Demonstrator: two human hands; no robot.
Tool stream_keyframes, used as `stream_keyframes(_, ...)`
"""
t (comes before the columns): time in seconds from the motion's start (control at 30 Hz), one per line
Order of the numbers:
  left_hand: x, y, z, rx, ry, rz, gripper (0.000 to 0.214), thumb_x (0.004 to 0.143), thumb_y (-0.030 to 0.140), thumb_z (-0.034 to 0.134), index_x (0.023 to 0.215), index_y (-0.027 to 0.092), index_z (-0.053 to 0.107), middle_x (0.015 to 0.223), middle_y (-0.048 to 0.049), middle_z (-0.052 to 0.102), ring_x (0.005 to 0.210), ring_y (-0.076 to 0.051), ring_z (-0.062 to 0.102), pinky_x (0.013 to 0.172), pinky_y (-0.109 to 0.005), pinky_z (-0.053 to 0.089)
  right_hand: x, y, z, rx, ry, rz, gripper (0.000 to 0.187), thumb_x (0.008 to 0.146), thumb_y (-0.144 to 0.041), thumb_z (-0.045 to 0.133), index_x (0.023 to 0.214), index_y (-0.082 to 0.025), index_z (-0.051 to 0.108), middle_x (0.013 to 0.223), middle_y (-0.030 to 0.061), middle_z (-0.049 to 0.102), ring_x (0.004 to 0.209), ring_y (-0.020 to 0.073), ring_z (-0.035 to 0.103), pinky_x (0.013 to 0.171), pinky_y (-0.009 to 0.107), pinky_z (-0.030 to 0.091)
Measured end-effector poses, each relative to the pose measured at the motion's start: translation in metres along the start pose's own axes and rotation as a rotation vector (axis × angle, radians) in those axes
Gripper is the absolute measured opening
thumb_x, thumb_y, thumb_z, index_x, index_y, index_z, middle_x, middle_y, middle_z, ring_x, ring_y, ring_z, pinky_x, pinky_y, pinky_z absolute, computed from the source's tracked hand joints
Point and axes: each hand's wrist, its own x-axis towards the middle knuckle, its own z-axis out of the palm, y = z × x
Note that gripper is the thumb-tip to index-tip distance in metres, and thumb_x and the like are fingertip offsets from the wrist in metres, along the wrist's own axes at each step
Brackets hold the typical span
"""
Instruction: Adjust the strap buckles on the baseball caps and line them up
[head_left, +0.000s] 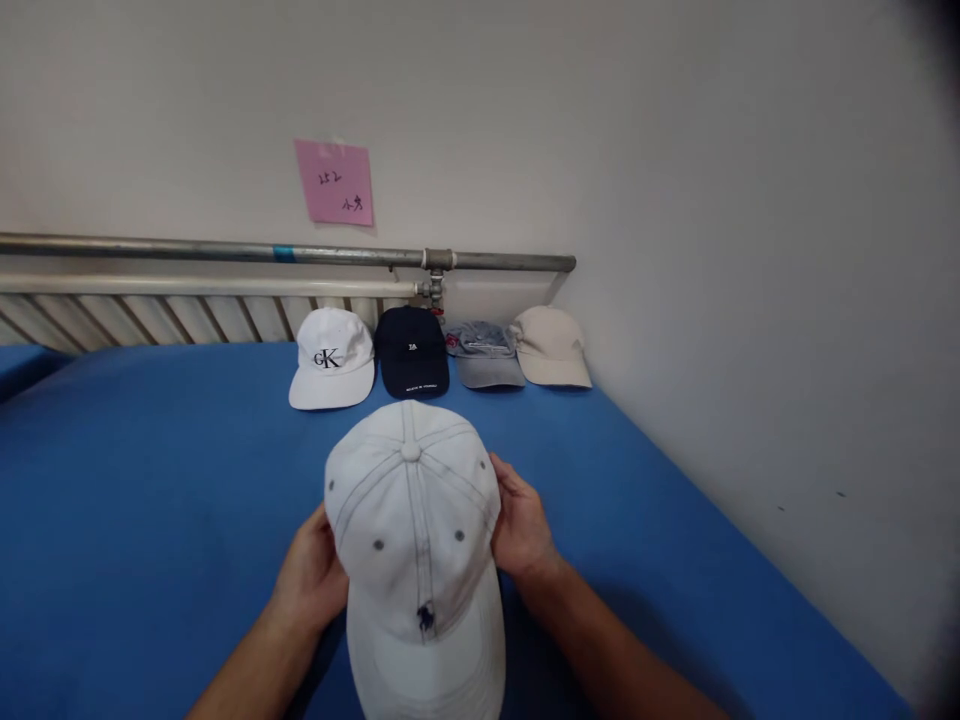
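Note:
I hold a white baseball cap [416,540] with grey stitching and a small dark logo above its brim, the brim pointing toward me. My left hand [311,575] grips its left side and my right hand [521,525] grips its right side, fingers curled around the crown. The cap hovers just over the blue bed sheet [150,500]. Along the wall at the back lie a white cap with dark letters [331,358], a navy cap [412,352], a grey cap [484,356] and a beige cap [551,347].
A grey metal pipe [225,250] and a white radiator [150,315] run along the wall behind the bed. A pink note [334,182] is stuck above them. A plain wall [750,300] closes the right side of the bed.

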Motion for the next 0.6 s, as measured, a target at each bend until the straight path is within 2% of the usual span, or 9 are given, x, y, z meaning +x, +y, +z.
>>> stream_keyframes(0.13,0.0,0.007,0.004,-0.095,0.106,0.151,0.036,0.097,0.027,0.038,0.089,0.016,0.072,0.076,-0.0054,0.075,0.086,-0.023,0.072,0.09,-0.037,0.054,0.006,0.0,-0.005,-0.009,0.023,0.005,0.021,0.067,-0.036,0.073,0.082,-0.021,0.071,0.085,0.0018,0.074,0.104,0.0262,0.063,0.094,0.039,0.044)
stream_keyframes(0.3,-0.003,0.007,0.02,-0.103,0.203,0.159,0.042,0.099,0.018,0.035,0.081,0.013,0.072,0.072,-0.0046,0.075,0.063,-0.015,0.072,0.087,-0.031,0.055,0.012,0.0,-0.007,0.008,0.061,0.026,0.02,0.063,-0.033,0.075,0.078,-0.021,0.07,0.084,0.0013,0.074,0.1,0.026,0.064,0.092,0.038,0.045)
stream_keyframes(0.4,-0.002,0.007,0.022,-0.048,0.256,0.163,0.037,0.098,0.018,0.04,0.081,0.012,0.072,0.071,-0.004,0.075,0.065,-0.016,0.072,0.088,-0.031,0.055,0.014,-0.001,-0.008,0.0,0.039,0.062,0.021,0.067,-0.033,0.072,0.084,-0.021,0.07,0.086,0.0014,0.074,0.101,0.0256,0.064,0.092,0.039,0.045)
stream_keyframes(0.5,0.0,0.008,0.017,0.016,0.304,0.145,0.029,0.096,0.017,0.046,0.085,0.012,0.072,0.073,-0.0051,0.075,0.076,-0.02,0.073,0.09,-0.035,0.055,0.017,0.001,-0.01,-0.002,0.042,0.082,0.019,0.07,-0.033,0.07,0.084,-0.021,0.07,0.085,0.0011,0.074,0.102,0.0253,0.063,0.093,0.039,0.044)
stream_keyframes(0.6,0.004,0.007,0.011,0.031,0.295,0.077,0.019,0.091,0.016,0.054,0.095,0.013,0.072,0.08,-0.0067,0.076,0.087,-0.024,0.072,0.091,-0.038,0.054,0.02,0.004,-0.013,0.003,0.068,0.086,0.016,0.069,-0.031,0.07,0.081,-0.02,0.069,0.082,0.0008,0.074,0.102,0.0245,0.064,0.093,0.038,0.044)
